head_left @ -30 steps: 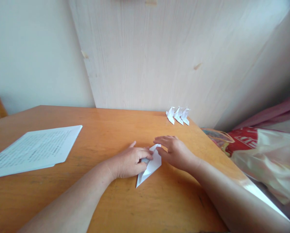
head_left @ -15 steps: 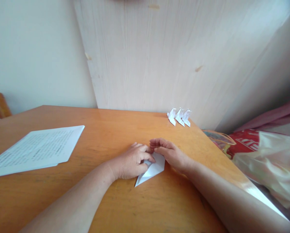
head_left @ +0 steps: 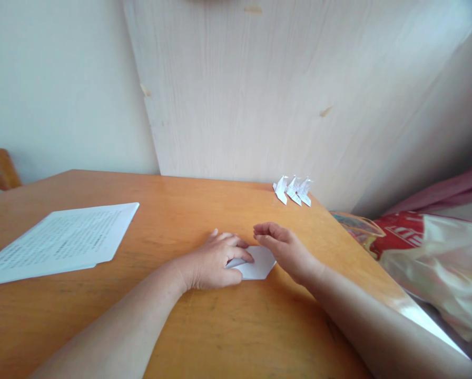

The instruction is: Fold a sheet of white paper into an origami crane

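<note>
1. Bench (head_left: 204, 337): carries everything; work sits mid-front.
2. Printed sheets (head_left: 81, 237): lying on the left, unmoved, well apart from the hands.
3. Left hand (head_left: 216, 263): same spot as before; fingers spread over the paper's left part, apparently pressing it down.
4. Right hand (head_left: 287, 250): shifted slightly right; fingers together at the paper's right side, can't tell if pinching.
5. Folded white paper (head_left: 259, 266): on bench, between hands. Changed: near tip no longer shows, near edge now runs crosswise. Reads as piece turned, not newly creased.
6. Three folded paper figures (head_left: 293, 195): far right corner, unchanged.
</note>
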Demonstrator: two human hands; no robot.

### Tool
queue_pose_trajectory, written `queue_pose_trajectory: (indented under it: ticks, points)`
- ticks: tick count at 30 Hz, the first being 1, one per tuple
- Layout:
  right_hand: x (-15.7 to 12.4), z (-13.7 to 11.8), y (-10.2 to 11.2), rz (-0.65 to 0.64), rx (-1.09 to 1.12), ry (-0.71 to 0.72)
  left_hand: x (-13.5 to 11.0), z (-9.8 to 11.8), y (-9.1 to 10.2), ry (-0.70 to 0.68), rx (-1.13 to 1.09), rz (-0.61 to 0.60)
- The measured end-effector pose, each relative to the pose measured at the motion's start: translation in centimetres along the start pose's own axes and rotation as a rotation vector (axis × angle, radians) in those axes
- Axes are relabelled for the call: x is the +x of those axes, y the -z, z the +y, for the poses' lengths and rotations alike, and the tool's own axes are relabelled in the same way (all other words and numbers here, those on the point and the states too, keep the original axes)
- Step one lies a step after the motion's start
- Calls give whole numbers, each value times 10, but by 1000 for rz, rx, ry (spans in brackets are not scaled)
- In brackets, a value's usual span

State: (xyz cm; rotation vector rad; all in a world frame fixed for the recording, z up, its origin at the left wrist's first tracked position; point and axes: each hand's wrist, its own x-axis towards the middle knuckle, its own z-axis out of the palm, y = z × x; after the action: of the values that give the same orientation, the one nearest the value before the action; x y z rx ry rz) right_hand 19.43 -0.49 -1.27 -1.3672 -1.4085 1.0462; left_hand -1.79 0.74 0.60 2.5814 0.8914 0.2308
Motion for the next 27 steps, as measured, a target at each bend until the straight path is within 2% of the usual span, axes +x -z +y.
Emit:
queue_pose_trajectory:
  ticks: [2, 4, 7, 11, 14, 17, 19, 23, 27]
  points:
    - [-1, -2, -2, -11, 40, 81, 0, -3, -3, -5, -9, 7]
    - [-2, -2, -6, -65, 144, 99, 1, -5, -5, -12, -20, 9]
    - [-3, 1, -11, -159, 225, 13, 2, -7, -6, -40, -34, 18]
    - [-4, 4, -15, -201, 206, -56, 0, -8, -1, -35, -123, 17]
    - [-5, 4, -15, -227, 181, -48, -2, -11, 8, 30, -281, 62]
    - [-5, 7, -14, -245, 139, -35, -3, -16, 15, 155, -400, 167]
    - [-4, 9, -13, -255, 133, -19, -5, -18, 17, 233, -436, 192]
    - [-5, 9, -12, -280, 150, 13, -8, -18, 18, 324, -498, 103]
    - [-9, 1, -11, -322, 136, -9, -14, -11, 23, 294, -515, 62]
